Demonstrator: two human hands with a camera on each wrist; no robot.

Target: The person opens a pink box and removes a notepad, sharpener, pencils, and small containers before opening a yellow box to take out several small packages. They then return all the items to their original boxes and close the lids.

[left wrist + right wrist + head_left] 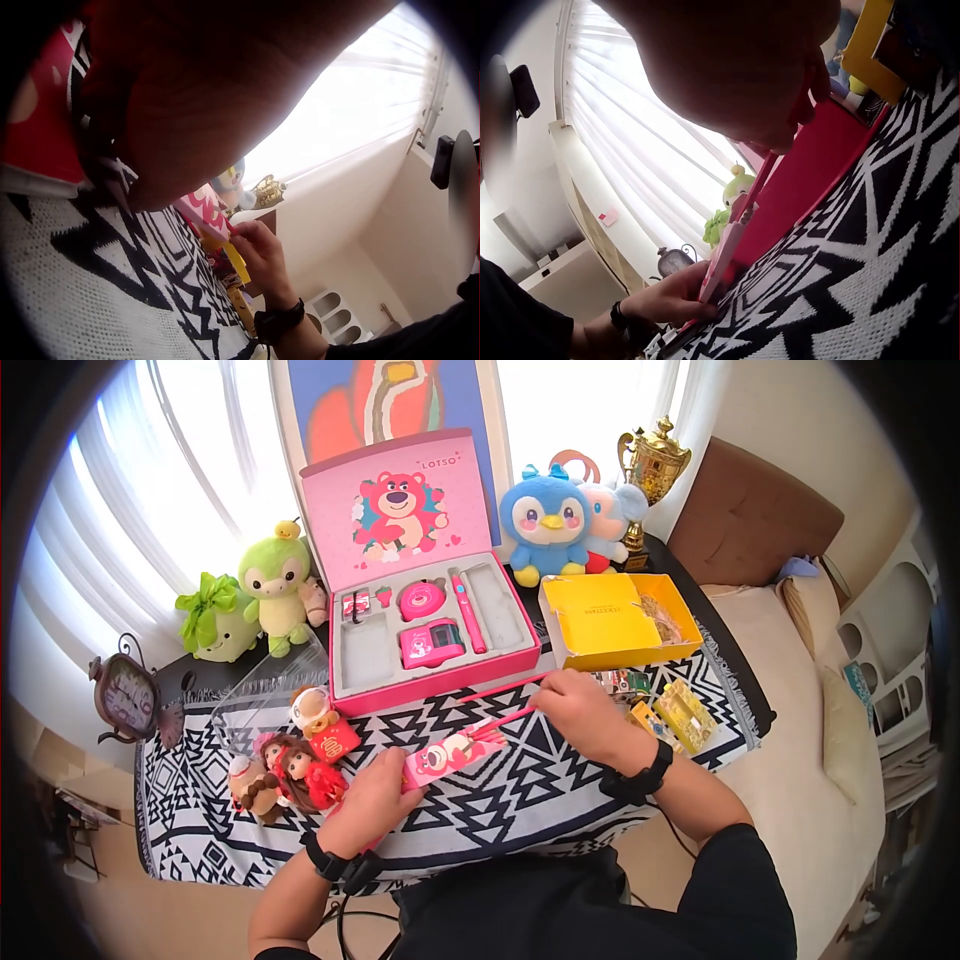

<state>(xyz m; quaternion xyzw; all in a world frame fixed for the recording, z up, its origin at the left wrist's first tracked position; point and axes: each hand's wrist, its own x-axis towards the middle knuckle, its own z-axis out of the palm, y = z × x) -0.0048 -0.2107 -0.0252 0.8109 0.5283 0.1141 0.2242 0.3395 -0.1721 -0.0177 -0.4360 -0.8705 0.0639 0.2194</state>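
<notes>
My left hand (pixel 372 800) grips a slim pink pencil box (pixel 438 760) printed with a bear, over the patterned cloth. Several pale pencil ends (pixel 490 738) show at its open right end. With its fingertips my right hand (pixel 592 718) pinches a pink pencil (pixel 516 718), whose other end meets the box opening. A second pink pencil (pixel 490 691) runs behind it toward the right hand. In the right wrist view, the pencil (pixel 762 177) slants from the fingers down to the box (pixel 721 259). The left palm and wrist hide much of the left wrist view.
A pink gift box (pixel 440 688) stands open behind, its grey tray holding pink stationery. Dolls (pixel 300 765) lie at left, near green plush toys (pixel 275 590). To the right are a yellow box (pixel 590 625), small yellow packs (pixel 685 715), a blue plush penguin (pixel 545 510) and a trophy (pixel 655 465).
</notes>
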